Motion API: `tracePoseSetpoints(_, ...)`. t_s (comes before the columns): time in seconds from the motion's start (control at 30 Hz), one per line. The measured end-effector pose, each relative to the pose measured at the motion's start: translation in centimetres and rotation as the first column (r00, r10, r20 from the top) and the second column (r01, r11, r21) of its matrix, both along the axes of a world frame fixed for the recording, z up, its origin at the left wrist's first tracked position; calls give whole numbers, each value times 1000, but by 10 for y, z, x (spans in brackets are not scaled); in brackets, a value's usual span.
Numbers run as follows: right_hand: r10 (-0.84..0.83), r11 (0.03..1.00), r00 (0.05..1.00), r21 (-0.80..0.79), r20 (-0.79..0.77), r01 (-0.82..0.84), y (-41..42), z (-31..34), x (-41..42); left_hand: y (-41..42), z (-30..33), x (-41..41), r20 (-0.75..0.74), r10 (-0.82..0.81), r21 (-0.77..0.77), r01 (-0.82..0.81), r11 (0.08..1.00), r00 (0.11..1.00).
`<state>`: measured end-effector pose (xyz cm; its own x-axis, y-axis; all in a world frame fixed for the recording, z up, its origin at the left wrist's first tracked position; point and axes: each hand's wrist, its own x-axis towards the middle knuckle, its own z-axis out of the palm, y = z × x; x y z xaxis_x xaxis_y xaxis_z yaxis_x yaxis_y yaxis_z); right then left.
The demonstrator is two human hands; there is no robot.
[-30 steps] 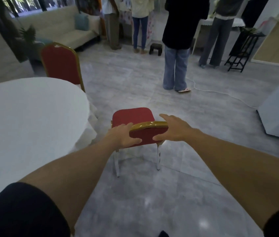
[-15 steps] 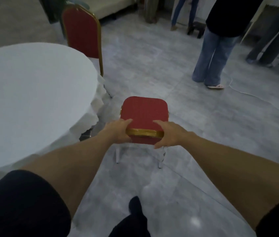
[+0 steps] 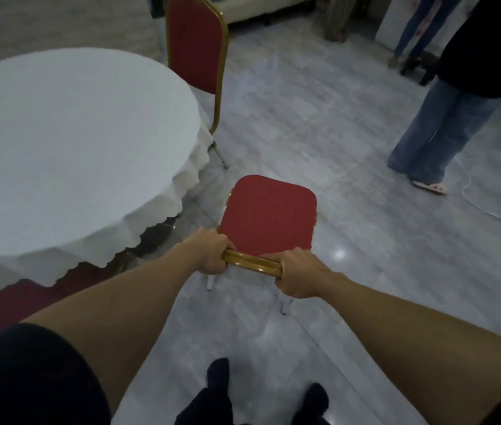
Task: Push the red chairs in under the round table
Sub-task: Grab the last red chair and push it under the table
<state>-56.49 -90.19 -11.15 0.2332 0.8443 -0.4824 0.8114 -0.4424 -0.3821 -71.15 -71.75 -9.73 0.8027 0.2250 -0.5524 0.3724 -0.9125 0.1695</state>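
A red chair [image 3: 269, 213] with a gold frame stands on the grey floor just right of the round table [image 3: 68, 148], which wears a white scalloped cloth. My left hand [image 3: 212, 256] and my right hand [image 3: 296, 277] both grip the gold top rail of its backrest. I look straight down on its seat, which faces away from me, beside the table rather than under it. A second red chair [image 3: 195, 41] stands at the table's far side, its seat tucked under the cloth. A third red seat [image 3: 7, 305] shows below the cloth at lower left.
A person in wide blue jeans and pale slippers [image 3: 430, 133] stands on the floor to the right. A white cable [image 3: 488, 210] runs across the tiles near them. More legs [image 3: 418, 26] and a sofa edge are at the back. My feet [image 3: 218, 378] are below.
I have stepped closer and my view has tilted down. The chair is nearer to the table, and both hands have closed fully around its top rail.
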Motion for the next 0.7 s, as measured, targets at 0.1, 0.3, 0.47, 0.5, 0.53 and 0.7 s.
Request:
tracePoseSetpoints(0.1, 100, 995, 995, 5, 31, -100, -14, 0, 25, -25, -4, 7, 32, 45, 44, -47, 998, 998)
tracePoseSetpoints(0.3, 342, 939, 936, 8, 82, -344, -26, 5, 77, -87, -11, 19, 56, 314, 45, -316, 948, 948)
tracePoseSetpoints(0.47, 513, 858, 849, -34, 126, -513, -41, 12, 119, -158, -13, 36, 43, 516, 21, -517, 856, 855)
tracePoseSetpoints(0.5, 539, 842, 830, -51, 142, -537, -43, 14, 126, -171, -14, 42, 49, 542, 11, -543, 840, 839)
tracePoseSetpoints(0.53, 562, 826, 811, -68, 159, -559, -45, 17, 134, -183, -16, 49, 47, 563, 0, -563, 826, 825)
tracePoseSetpoints(0.7, 651, 758, 731, -122, 202, -641, -46, 27, 170, -225, -22, 90, -10, 696, -153, -688, 709, 718)
